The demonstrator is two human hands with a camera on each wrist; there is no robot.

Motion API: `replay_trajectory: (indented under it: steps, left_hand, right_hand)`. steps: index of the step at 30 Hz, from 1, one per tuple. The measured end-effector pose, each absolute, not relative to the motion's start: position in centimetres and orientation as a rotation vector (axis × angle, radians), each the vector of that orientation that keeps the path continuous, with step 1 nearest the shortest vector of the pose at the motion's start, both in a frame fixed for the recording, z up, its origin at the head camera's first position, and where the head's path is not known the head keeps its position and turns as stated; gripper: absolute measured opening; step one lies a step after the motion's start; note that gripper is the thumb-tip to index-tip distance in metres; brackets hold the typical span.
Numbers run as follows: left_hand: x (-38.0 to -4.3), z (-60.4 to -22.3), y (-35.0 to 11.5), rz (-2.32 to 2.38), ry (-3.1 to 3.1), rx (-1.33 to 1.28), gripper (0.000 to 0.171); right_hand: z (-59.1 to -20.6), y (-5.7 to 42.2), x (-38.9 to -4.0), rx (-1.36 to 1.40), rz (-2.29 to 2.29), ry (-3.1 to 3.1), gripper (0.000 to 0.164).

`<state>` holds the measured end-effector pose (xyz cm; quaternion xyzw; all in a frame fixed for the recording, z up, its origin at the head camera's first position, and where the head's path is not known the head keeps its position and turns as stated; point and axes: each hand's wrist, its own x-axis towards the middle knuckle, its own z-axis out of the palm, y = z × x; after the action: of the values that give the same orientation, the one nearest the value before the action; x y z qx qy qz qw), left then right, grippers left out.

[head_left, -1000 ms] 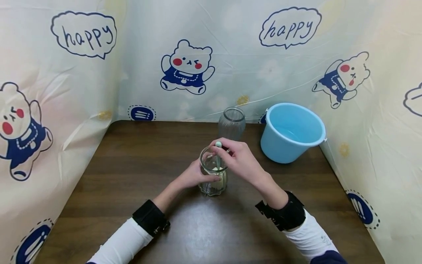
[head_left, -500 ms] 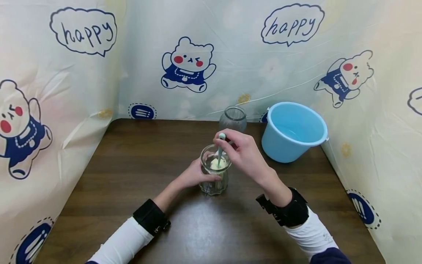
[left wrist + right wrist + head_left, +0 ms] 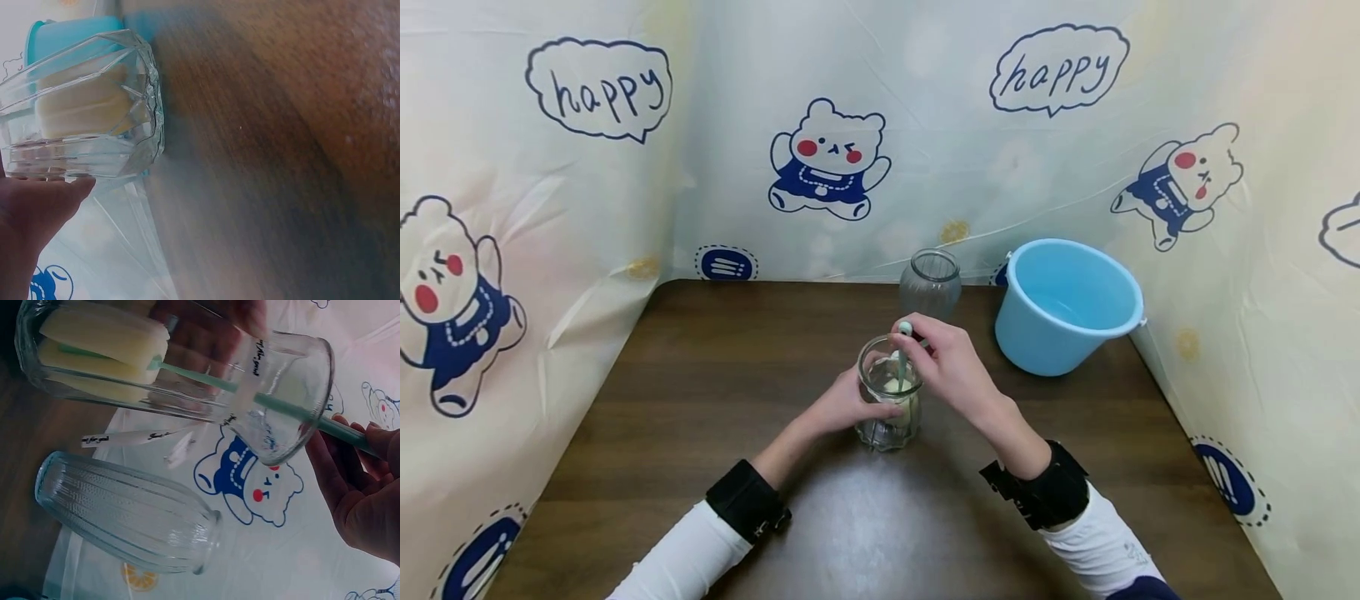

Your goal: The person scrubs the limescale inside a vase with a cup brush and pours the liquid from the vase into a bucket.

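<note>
My left hand grips a clear faceted glass vase around its side, near the middle of the table. My right hand pinches the top of a green-handled sponge bottle brush above the mouth. The brush's cream sponge head lies inside the vase, down in its lower body, as the right wrist view shows. A white ribbon with black lettering is tied about the vase's neck. In the left wrist view the left thumb presses on the glass.
A second, ribbed glass vase stands behind the hands at the table's back edge. To its right is a light-blue bucket. A printed cloth hangs around the back and sides of the brown table.
My right hand first rose with the sponge brush, lifting the sponge towards the mouth, then pushed it back down into the vase. The left hand keeps its grip. The view tilted slightly.
</note>
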<state>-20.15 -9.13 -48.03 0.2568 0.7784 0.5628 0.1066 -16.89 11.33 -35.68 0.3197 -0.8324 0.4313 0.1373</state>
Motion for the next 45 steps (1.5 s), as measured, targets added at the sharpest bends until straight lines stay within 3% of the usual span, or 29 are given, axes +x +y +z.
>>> replay_trajectory:
  steps: [13, 30, 40, 45]
  left_hand:
    - [-20.5, -48.3, -9.0, 1.686, 2.287, 0.747, 0.077]
    - [-20.3, -48.3, -9.1, 1.700, 2.265, 0.733, 0.078]
    - [-20.5, -47.9, -8.9, 1.705, 2.296, 0.750, 0.078]
    - [-20.3, -48.0, -8.9, 1.701, 2.296, 0.754, 0.076]
  right_hand:
    - [-31.7, 11.3, -15.8, 1.008, 1.322, -2.161, 0.009]
    - [-35.6, 10.4, -17.5, 0.915, 1.301, -2.259, 0.007]
    - [-31.4, 11.2, -16.3, 0.892, 1.326, -2.130, 0.006]
    - [-31.2, 11.2, -16.0, 0.867, 1.344, -2.147, 0.006]
